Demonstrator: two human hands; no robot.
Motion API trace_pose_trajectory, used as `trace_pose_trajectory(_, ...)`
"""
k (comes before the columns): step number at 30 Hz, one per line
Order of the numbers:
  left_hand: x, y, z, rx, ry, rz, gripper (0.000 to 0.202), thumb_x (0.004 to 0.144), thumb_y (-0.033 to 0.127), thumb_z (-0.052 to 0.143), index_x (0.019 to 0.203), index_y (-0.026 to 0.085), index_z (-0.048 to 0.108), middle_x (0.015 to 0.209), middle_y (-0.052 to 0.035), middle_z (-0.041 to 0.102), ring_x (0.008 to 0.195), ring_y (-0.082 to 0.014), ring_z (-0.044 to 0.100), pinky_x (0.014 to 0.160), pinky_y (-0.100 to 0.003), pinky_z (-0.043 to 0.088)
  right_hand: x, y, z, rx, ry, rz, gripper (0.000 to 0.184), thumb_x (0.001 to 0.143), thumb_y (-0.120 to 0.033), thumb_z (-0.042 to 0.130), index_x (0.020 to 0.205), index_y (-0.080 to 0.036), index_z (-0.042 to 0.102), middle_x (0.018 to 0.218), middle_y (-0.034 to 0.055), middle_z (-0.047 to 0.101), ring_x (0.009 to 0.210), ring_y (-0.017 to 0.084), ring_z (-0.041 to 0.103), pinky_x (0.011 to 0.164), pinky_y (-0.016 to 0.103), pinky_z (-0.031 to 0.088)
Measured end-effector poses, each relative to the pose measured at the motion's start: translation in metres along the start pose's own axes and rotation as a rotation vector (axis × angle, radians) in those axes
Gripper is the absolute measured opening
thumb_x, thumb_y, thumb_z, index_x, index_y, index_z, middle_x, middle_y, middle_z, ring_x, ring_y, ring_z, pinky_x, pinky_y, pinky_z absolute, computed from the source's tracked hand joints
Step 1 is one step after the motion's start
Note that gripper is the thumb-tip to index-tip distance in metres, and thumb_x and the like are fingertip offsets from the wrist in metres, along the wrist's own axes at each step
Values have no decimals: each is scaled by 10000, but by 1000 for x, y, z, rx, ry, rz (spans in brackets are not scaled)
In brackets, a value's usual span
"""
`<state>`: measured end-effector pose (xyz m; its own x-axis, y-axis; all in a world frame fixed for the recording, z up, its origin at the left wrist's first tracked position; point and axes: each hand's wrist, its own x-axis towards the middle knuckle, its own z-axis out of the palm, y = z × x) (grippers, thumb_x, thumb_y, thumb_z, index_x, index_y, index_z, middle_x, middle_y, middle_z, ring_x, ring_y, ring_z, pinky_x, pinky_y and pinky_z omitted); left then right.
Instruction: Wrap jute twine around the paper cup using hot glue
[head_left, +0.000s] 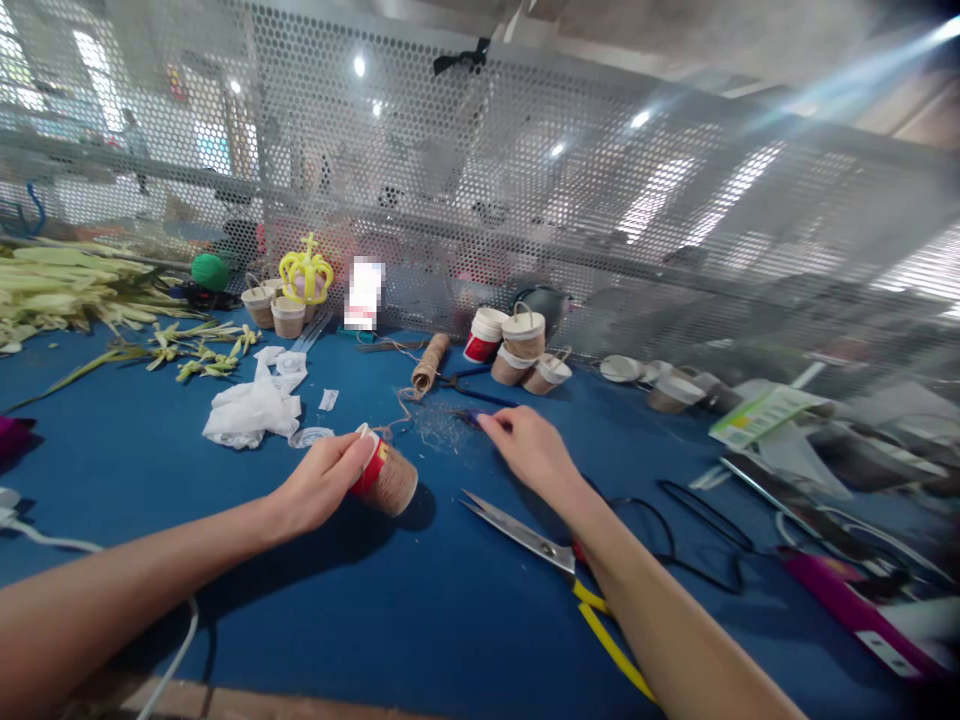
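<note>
My left hand (pixel 322 480) is closed around a small paper cup (pixel 386 478) lying on its side on the blue table (pixel 390 610); the cup is partly wrapped in brown twine, with red showing near its rim. My right hand (pixel 529 448) reaches forward, fingers pinched on a thin dark purple-tipped tool (pixel 469 415) lying on the table. A twine strand runs from the cup toward a twine spool (pixel 430 363) further back. Yellow-handled scissors (pixel 555 555) lie just under my right forearm.
Twine-wrapped cups (pixel 525 355) stand at the back centre, more cups and a yellow crown (pixel 306 272) at back left. Crumpled white plastic (pixel 251 410), green leaves (pixel 67 290), black cables (pixel 697 530) and clutter at right. A perforated metal screen (pixel 570 200) closes the back.
</note>
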<state>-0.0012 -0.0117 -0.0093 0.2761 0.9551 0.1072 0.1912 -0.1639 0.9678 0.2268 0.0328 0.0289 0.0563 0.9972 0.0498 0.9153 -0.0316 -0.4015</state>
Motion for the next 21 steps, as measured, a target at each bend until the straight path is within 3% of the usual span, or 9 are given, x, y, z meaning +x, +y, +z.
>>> trace_pose_trajectory(3, -2, -1, 0, 161, 26, 65, 435, 856, 434, 282, 672, 123, 524, 605, -1, 517, 559, -111, 431, 534, -220, 350, -26, -32, 7, 120, -151, -224, 359, 876, -360, 350, 793, -214, 668, 856, 20, 655, 835, 149, 590, 780, 249, 407)
trace_pose_trajectory(6, -3, -1, -2, 413, 77, 211, 399, 882, 348, 250, 684, 128, 518, 594, 2, 475, 539, -107, 402, 539, -232, 341, -45, -52, 18, 357, -143, -411, 347, 888, -292, 322, 878, -147, 638, 913, 67, 631, 886, 151, 571, 818, 266, 405)
trace_pose_trajectory(10, -4, -1, -3, 704, 108, 525, 334, 874, 233, 270, 683, 132, 525, 620, -33, 514, 573, -125, 430, 558, -246, 355, -52, -60, 28, 519, -84, -425, 308, 879, -287, 347, 895, -124, 608, 968, 101, 601, 949, 157, 545, 871, 284, 393)
trace_pose_trajectory(13, -3, -2, -3, 815, 118, 655, 314, 866, 204, 279, 703, 126, 536, 628, -61, 550, 575, -138, 449, 557, -259, 371, -50, -61, 32, 572, -59, -421, 293, 877, -290, 354, 895, -142, 606, 984, 95, 605, 967, 160, 543, 882, 301, 392)
trace_pose_trajectory(17, -4, 0, -3, 810, 81, 660, 313, 864, 201, 273, 701, 129, 530, 641, -70, 559, 584, -143, 450, 568, -270, 379, -46, -59, 34, 598, -14, -464, 232, 858, -248, 391, 960, -168, 584, 1020, 83, 596, 972, 158, 543, 848, 312, 422)
trace_pose_trajectory(21, -7, 9, -4, 629, -21, 487, 332, 871, 244, 259, 615, 154, 450, 574, -5, 465, 529, -109, 390, 520, -235, 331, -49, -56, 26, 543, 106, -632, 155, 785, -156, 489, 893, -190, 594, 1014, 71, 575, 969, 160, 532, 832, 309, 435)
